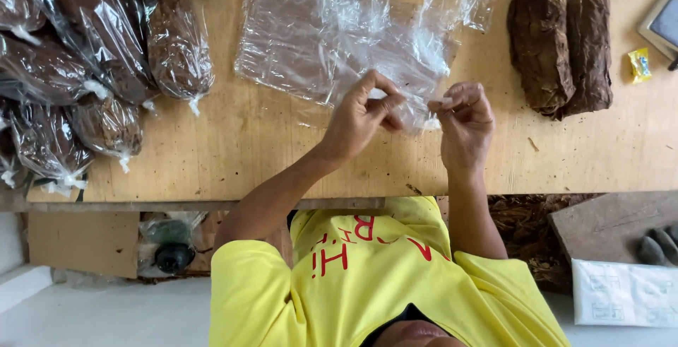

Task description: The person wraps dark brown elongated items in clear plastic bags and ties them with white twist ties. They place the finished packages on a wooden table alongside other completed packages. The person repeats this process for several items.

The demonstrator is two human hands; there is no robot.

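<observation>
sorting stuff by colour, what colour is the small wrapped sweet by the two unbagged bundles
Yellow wrapper; the sweet lies on the wooden table, seen in the head view.

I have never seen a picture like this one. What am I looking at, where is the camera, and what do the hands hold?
There is no machine here. The one camera sits on a person's head and looks down, so the yellow shirt appears at the bottom. The left hand and right hand pinch the edge of a clear plastic bag between the fingertips. They work over a wooden table. At the far left lie brown bundles already wrapped in plastic. At the far right lie two bare brown bundles, beside a small yellow packet.
</observation>
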